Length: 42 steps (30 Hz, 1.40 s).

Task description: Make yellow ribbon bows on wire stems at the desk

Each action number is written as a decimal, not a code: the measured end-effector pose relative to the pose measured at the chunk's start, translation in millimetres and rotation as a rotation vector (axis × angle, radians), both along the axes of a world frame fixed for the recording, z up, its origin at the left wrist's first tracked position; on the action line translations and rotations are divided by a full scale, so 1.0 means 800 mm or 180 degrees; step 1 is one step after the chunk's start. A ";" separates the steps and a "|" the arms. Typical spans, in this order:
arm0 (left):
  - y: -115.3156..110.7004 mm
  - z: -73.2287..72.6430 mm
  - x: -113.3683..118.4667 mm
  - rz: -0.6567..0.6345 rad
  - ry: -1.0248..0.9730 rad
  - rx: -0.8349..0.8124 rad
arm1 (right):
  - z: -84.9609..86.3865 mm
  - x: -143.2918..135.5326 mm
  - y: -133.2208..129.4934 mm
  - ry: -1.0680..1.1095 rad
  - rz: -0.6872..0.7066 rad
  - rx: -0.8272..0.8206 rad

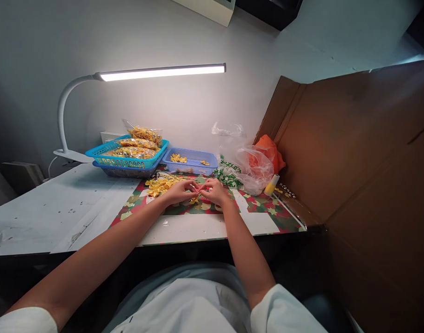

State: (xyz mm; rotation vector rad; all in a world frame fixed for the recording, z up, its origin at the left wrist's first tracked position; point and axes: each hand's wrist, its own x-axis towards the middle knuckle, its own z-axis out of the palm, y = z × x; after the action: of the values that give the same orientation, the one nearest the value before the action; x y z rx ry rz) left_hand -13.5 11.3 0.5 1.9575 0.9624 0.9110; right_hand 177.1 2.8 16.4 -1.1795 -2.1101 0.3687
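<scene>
My left hand [181, 192] and my right hand [215, 191] meet over the patterned sheet [212, 207], fingertips pinched together. Whatever lies between the fingers is too small to make out. A small yellow piece [194, 200] shows just below the fingertips; whether it hangs from them or rests on the sheet I cannot tell. Beside my left hand is a loose pile of yellow ribbon-like pieces [159, 187]. Thin gold-coloured strands [175, 177] lie behind the hands.
At the back left, a turquoise basket [128, 162] holds bagged yellow pieces. A blue basket [189, 167] holds a few loose ones. Plastic bags [253, 169], a yellow cone-shaped spool [271, 185] and silvery beads [287, 190] lie right. Cardboard [364, 138] walls that side; a lamp [163, 72] hangs above.
</scene>
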 end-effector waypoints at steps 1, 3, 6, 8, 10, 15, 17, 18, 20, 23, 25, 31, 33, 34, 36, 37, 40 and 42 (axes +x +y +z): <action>-0.001 0.001 0.001 0.0015 -0.0004 0.0011 | -0.001 0.000 0.001 0.0016 0.0036 0.0003; -0.002 0.004 0.002 0.0035 -0.0036 0.0097 | -0.002 0.000 0.003 0.0052 0.0092 0.0028; -0.001 0.006 0.002 0.0030 -0.0102 0.0257 | -0.004 0.000 0.004 0.0104 0.0127 0.0065; 0.000 0.006 0.002 0.0019 -0.0120 0.0245 | -0.004 0.000 0.004 0.0133 0.0116 0.0072; 0.000 0.004 0.003 0.0027 -0.0127 0.0146 | -0.004 0.000 0.003 0.0146 0.0106 0.0062; -0.001 0.000 0.005 0.0117 -0.0127 -0.0149 | -0.003 -0.001 0.000 0.0159 0.0101 0.0040; 0.000 -0.002 0.005 0.0175 -0.0104 -0.0230 | -0.002 -0.001 0.000 0.0137 0.0087 0.0051; 0.000 -0.002 0.005 0.0197 -0.0100 -0.0254 | -0.002 -0.002 0.000 0.0119 0.0075 0.0054; 0.000 -0.003 0.005 0.0190 -0.0109 -0.0268 | -0.002 -0.002 0.001 0.0089 0.0039 0.0054; 0.000 -0.003 0.004 0.0111 -0.0098 -0.0196 | -0.002 -0.001 0.002 0.0081 0.0001 0.0049; -0.001 -0.003 0.003 0.0074 -0.0040 -0.0082 | -0.002 0.000 0.002 0.0094 -0.0036 0.0074; -0.005 0.001 0.002 0.0073 0.0419 0.0664 | -0.002 0.002 0.005 0.0063 -0.0138 0.0150; -0.007 0.003 0.002 0.0096 0.0576 0.0889 | -0.003 0.003 0.006 0.0065 -0.0173 0.0164; -0.007 0.004 0.001 0.0109 0.0629 0.0984 | -0.003 0.003 0.007 0.0072 -0.0182 0.0172; -0.007 0.005 0.001 0.0137 0.0708 0.1125 | -0.004 0.003 0.008 0.0094 -0.0188 0.0189; -0.007 0.005 0.001 0.0151 0.0737 0.1171 | -0.005 0.003 0.008 0.0105 -0.0192 0.0197; -0.008 0.004 0.002 0.0179 0.0737 0.1137 | -0.004 0.003 0.007 0.0115 -0.0203 0.0195; -0.008 0.004 0.003 0.0168 0.0637 0.0975 | -0.003 0.003 0.006 0.0113 -0.0201 0.0172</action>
State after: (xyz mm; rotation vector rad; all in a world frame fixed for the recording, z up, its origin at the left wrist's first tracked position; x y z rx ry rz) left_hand -11.4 4.6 3.8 2.3270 1.0399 0.9504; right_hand 179.5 7.8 13.6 -1.1968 -2.0348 0.2998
